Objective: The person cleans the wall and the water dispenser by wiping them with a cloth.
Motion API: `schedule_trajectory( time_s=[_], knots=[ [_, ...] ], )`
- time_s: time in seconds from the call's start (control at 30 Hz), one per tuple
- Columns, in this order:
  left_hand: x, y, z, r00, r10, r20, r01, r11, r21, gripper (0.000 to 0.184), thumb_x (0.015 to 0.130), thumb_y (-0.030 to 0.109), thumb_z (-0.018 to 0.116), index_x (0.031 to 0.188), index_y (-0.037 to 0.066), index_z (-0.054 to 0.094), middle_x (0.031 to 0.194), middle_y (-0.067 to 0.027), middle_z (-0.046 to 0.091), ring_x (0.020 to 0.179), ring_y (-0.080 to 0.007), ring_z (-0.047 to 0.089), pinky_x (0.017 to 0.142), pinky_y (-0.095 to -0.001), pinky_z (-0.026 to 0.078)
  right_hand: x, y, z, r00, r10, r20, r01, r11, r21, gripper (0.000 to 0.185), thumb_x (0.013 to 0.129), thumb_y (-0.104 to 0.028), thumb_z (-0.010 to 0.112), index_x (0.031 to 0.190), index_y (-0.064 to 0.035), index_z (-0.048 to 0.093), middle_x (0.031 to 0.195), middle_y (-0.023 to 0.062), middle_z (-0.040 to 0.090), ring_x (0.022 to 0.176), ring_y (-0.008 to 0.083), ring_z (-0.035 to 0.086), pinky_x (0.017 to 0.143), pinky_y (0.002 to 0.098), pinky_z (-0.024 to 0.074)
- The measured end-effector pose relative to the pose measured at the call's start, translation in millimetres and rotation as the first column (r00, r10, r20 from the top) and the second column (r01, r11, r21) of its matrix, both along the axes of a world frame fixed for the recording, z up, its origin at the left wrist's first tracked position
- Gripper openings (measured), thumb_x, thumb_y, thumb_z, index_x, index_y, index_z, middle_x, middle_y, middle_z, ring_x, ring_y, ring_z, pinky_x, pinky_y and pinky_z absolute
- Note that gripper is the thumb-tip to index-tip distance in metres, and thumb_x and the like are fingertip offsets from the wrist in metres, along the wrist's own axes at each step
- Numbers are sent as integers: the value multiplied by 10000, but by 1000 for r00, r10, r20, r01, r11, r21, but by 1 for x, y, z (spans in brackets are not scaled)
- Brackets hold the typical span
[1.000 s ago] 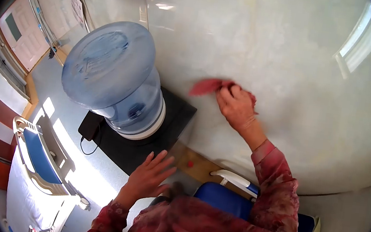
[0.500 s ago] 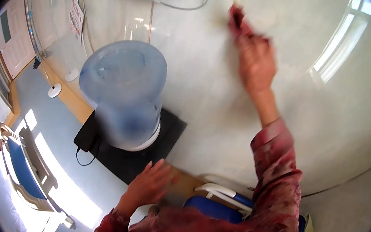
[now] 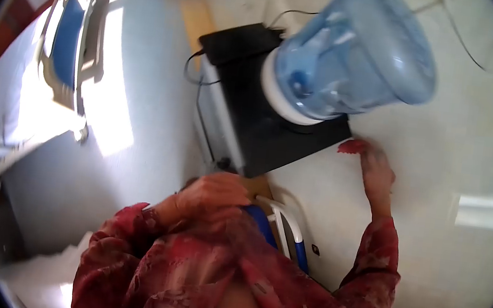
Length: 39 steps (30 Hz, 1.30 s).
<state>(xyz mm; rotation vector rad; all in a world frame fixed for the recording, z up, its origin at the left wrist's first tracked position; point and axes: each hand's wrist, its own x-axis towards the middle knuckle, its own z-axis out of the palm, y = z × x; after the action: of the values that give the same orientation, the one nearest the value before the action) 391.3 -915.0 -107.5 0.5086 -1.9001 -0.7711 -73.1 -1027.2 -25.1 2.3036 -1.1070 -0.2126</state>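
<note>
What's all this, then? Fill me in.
A person in a red patterned top holds a red cloth in the right hand, out by the pale wall; whether it touches the wall is hard to tell. The left hand, blurred, is in front of the chest with nothing visible in it. A blue water bottle sits on the black-topped unit.
</note>
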Motion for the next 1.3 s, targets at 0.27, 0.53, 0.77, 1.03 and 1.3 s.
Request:
schedule_trajectory(
  time_s=[0.27, 0.53, 0.77, 1.03, 1.3],
  knots=[
    [126, 179, -228, 356, -109, 928, -738, 577, 350, 308, 865, 196, 707, 1159, 110, 686, 1092, -125, 704, 1100, -340, 632, 958, -448, 516, -13, -11, -90, 984, 150, -99, -128, 972, 199, 379, 797, -88, 604, 1160, -17, 689, 1226, 104, 581, 1088, 325, 562, 890, 436, 541],
    [65, 393, -304, 466, -249, 849, -880, -230, 415, 443, 900, 326, 711, 1289, 125, 650, 1241, -154, 675, 1185, -352, 626, 996, -476, 520, -41, -18, -180, 888, 330, -321, -143, 861, 487, 311, 878, -145, 605, 1168, -65, 684, 1153, 97, 646, 1080, 342, 607, 865, 434, 524],
    [-51, 480, -269, 496, -96, 863, -799, -439, 410, 547, 890, 439, 707, 1347, 152, 620, 1313, -176, 649, 1197, -386, 619, 1017, -504, 500, 36, 16, -148, 806, 439, -396, -190, 826, 530, 210, 902, -113, 604, 1088, -47, 674, 1118, 152, 652, 1056, 321, 638, 869, 458, 530],
    [-129, 496, -319, 475, -42, 879, -658, -681, 322, 719, 893, 471, 703, 1459, 99, 464, 1227, -242, 668, 1168, -414, 636, 983, -530, 504, 28, -11, -263, 674, 643, -364, -161, 609, 777, 195, 827, -70, 645, 1022, -69, 657, 1080, 135, 603, 1038, 339, 569, 879, 424, 510],
    [-114, 453, -346, 337, -29, 941, -759, -600, 253, 614, 894, 561, 690, 1243, 87, 515, 917, -214, 720, 810, -423, 713, 735, -527, 577, -4, -29, -303, 629, 634, -450, -17, 590, 807, 220, 840, -29, 627, 1058, -40, 645, 1109, 144, 601, 1112, 359, 554, 955, 411, 487]
  ],
)
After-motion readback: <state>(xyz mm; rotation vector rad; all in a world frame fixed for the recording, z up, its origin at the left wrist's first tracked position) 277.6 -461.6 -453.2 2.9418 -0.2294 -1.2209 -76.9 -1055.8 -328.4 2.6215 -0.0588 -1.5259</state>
